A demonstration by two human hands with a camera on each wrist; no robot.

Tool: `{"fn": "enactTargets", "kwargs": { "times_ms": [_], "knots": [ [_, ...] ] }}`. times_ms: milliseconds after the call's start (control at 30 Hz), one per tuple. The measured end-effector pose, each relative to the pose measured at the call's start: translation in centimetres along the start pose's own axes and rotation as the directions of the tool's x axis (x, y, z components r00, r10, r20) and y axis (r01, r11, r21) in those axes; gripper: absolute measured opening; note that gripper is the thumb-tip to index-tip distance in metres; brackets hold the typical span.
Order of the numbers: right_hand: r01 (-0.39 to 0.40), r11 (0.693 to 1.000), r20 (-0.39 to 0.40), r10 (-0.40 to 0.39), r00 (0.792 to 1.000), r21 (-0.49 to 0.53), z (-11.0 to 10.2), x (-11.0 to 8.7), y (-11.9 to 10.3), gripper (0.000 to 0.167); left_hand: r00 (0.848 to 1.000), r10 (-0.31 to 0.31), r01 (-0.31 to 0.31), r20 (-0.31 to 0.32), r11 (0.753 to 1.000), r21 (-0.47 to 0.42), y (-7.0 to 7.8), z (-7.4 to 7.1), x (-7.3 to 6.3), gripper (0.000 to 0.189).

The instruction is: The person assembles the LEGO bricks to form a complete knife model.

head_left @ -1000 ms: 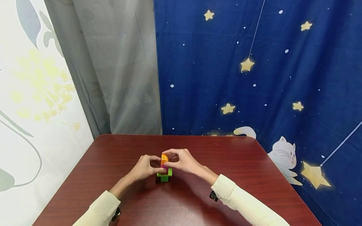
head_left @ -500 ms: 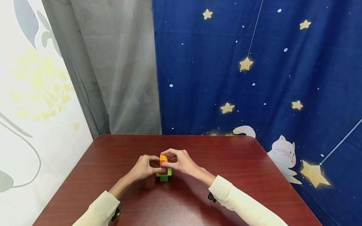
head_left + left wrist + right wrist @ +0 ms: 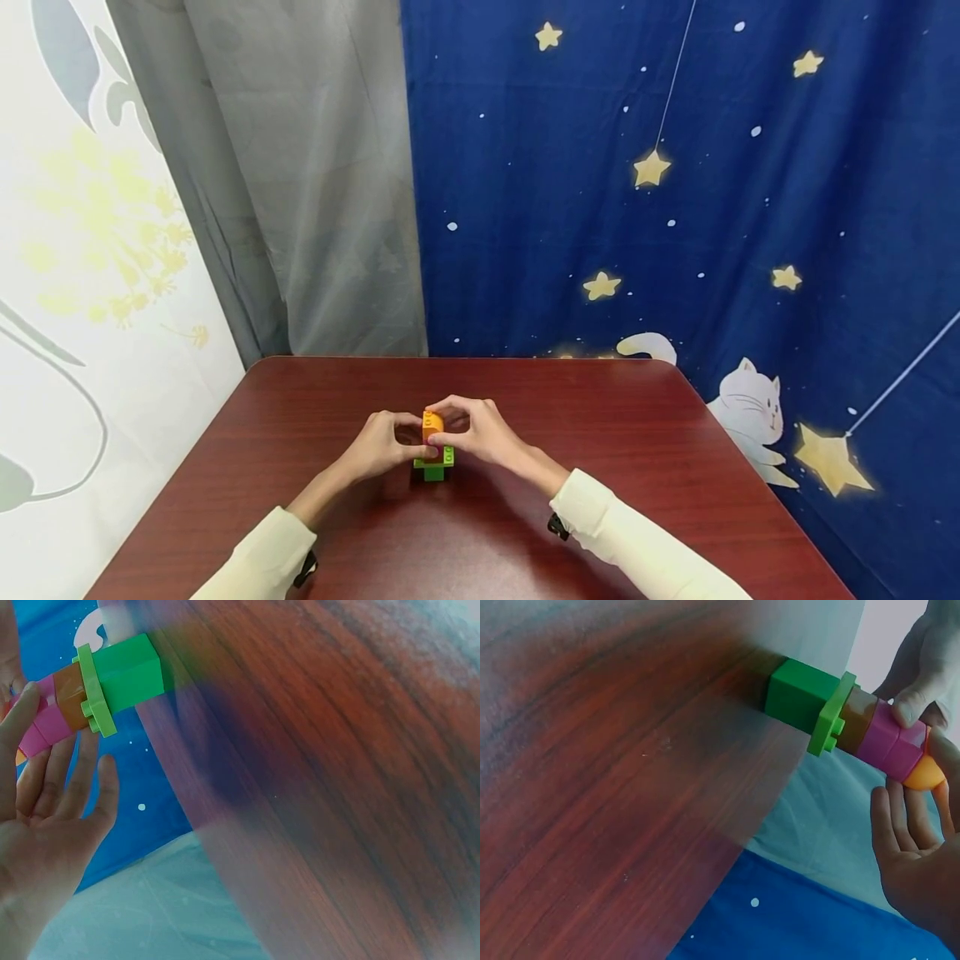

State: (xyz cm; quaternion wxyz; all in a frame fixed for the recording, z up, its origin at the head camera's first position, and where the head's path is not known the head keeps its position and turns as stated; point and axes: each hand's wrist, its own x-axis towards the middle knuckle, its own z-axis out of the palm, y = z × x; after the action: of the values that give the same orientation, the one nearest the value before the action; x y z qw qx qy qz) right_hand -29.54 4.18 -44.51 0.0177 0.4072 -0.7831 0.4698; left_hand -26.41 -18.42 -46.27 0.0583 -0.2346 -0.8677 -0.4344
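Note:
A tower of toy building bricks stands on the table. From the bottom it has a green block [image 3: 799,694], a flat lime-green plate [image 3: 831,720], a brown brick [image 3: 857,720], pink bricks [image 3: 891,742] and a rounded orange brick [image 3: 432,422] on top. My left hand [image 3: 378,446] grips the tower at the pink bricks, its thumb across their near side. Higher up, my right hand [image 3: 480,431] pinches the orange brick between thumb and fingertips. In the left wrist view the left hand's thumb and fingers hide part of the pink bricks.
The reddish-brown wooden table [image 3: 600,467] reaches back to a straight far edge with rounded corners. Behind it hang a grey curtain [image 3: 337,208] and a blue curtain [image 3: 525,208] with stars and a white cat. A pale patterned curtain [image 3: 112,292] hangs at the left.
The right thumb has shifted slightly left across the orange brick, which sits a touch lower against the pink. The left hand keeps its grip. The head view has drifted slightly.

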Motion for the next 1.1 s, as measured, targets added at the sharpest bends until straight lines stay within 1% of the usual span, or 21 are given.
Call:
{"fn": "enactTargets", "kwargs": {
  "times_ms": [100,233,500,600,767,900,1000,1100],
  "knots": [
    [-0.008,1.0,0.007,0.008,1.0,0.015,0.0,0.0,0.1,0.038,1.0,0.009,-0.009,-0.007,1.0,-0.002,0.0,0.1,0.0,0.031],
    [0.0,1.0,0.012,0.0,1.0,0.007,0.2,-0.1,0.3,0.038,1.0,-0.004,0.004,-0.012,1.0,0.018,0.0,0.0,-0.2,0.032],
    [0.002,1.0,-0.015,-0.002,1.0,0.026,0.7,-0.6,0.8,0.04,1.0,0.006,-0.006,-0.014,1.0,0.009,0.1,0.1,-0.2,0.032],
    [0.003,0.999,-0.018,-0.002,1.0,0.035,0.9,-0.7,0.9,0.039,1.0,-0.001,0.001,-0.019,1.0,0.003,0.1,0.3,-0.3,0.032],
    [0.021,0.999,-0.016,-0.02,1.0,0.048,1.5,-1.1,0.9,0.04,1.0,-0.014,0.014,-0.003,1.0,-0.028,-0.3,0.5,-0.8,0.035],
    [0.051,0.998,-0.043,-0.05,0.998,0.027,1.9,-1.3,0.9,0.041,1.0,-0.003,0.003,0.003,0.999,-0.043,-0.3,0.7,-1.1,0.039],
    [0.052,0.999,-0.064,-0.051,0.997,0.006,2.1,-1.4,1.0,0.041,1.0,0.006,-0.006,0.004,1.0,-0.031,-0.4,0.8,-1.3,0.041],
    [0.033,0.999,-0.067,-0.031,0.997,0.019,2.3,-1.6,1.3,0.042,1.0,0.011,-0.01,0.009,0.999,-0.038,-0.4,0.9,-1.6,0.041]
  ]
}}
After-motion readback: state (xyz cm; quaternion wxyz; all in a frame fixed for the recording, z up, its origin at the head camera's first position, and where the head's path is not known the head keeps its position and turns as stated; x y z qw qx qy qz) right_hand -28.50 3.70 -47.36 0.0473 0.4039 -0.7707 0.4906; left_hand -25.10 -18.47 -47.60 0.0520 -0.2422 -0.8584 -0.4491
